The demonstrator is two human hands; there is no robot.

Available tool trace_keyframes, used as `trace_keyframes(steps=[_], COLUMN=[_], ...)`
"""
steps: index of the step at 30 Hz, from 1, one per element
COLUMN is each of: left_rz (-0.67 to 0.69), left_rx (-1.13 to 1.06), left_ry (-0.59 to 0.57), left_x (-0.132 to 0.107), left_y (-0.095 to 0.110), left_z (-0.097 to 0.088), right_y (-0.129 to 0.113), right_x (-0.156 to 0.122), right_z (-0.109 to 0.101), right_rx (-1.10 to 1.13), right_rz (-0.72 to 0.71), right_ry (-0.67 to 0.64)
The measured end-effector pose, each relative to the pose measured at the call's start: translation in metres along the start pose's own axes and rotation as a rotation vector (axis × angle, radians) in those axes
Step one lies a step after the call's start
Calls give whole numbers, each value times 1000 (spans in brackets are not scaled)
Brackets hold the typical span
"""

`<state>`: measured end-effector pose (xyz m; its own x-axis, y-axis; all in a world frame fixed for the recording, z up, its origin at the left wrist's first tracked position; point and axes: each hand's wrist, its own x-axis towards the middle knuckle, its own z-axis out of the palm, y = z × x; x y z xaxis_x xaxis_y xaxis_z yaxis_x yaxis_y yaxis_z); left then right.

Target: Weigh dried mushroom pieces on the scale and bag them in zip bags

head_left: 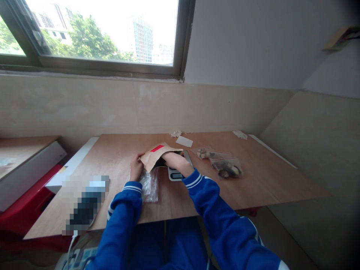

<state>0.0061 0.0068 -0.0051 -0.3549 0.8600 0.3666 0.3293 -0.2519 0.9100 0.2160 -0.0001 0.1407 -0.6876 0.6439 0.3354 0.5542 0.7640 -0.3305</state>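
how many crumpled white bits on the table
2: one bit at the back edge of the table, behind the white card, and another bit further right along that edge. Others may be hidden.

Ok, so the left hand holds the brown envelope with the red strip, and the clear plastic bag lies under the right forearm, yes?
The bag's place is wrong: the head view shows the clear plastic bag beside the left hand, not under the right forearm. The left hand does hold the brown envelope.
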Motion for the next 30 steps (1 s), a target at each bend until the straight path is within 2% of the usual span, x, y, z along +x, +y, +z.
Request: trace_keyframes(steps=[5,10,15,19,23,26,28,30], left_rz=[-23,-14,-7,-4,2,3,3,5], left_rx=[-7,-4,1,-4,25,49,69,79], left_ry=[-4,-12,-16,-22,-16,-12,-11,-11], left_x=[-1,-2,-3,-2,-2,-2,-2,-2], left_y=[4,4,6,7,8,9,10,10], left_z=[0,-1,-2,-2,-3,-3,-3,-4], right_y=[-11,-20,-22,-17,7,45,76,106], right_x=[-9,-20,-33,-44,-49,-51,-53,-55], right_z=[-30,-54,-60,-56,-45,-30,-15,2], right_rx=[109,188,294,419,567,635,601,530], right_rz=[-156,-161,-148,-24,110,265,367,435], right_ry=[-106,-50,77,278,626,868,904,770])
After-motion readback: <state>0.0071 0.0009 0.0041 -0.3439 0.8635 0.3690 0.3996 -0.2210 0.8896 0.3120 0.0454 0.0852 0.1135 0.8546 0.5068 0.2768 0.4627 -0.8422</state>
